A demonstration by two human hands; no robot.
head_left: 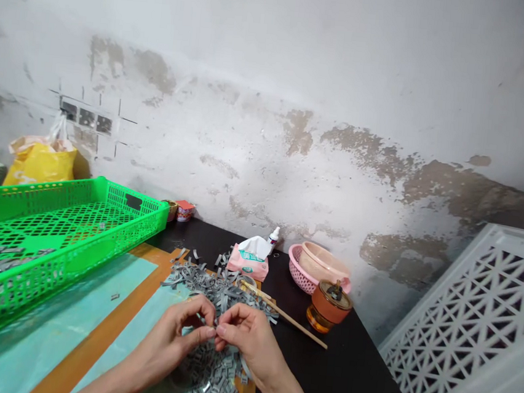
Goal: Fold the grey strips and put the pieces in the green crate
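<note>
At the lower centre of the frame, the bare left hand (167,336) and bare right hand (250,340) met, fingers pinched together at the tips, what lay between them too small to tell. Flat grey strips (207,284) were heaped just beyond and small grey pieces (216,383) lay below, probably for a short reach. The lattice-sided green plastic crate (124,232) at left held more grey strips. Lettering on the pink tissue pack (246,268) and yellow bag (40,166) could not be read
</note>
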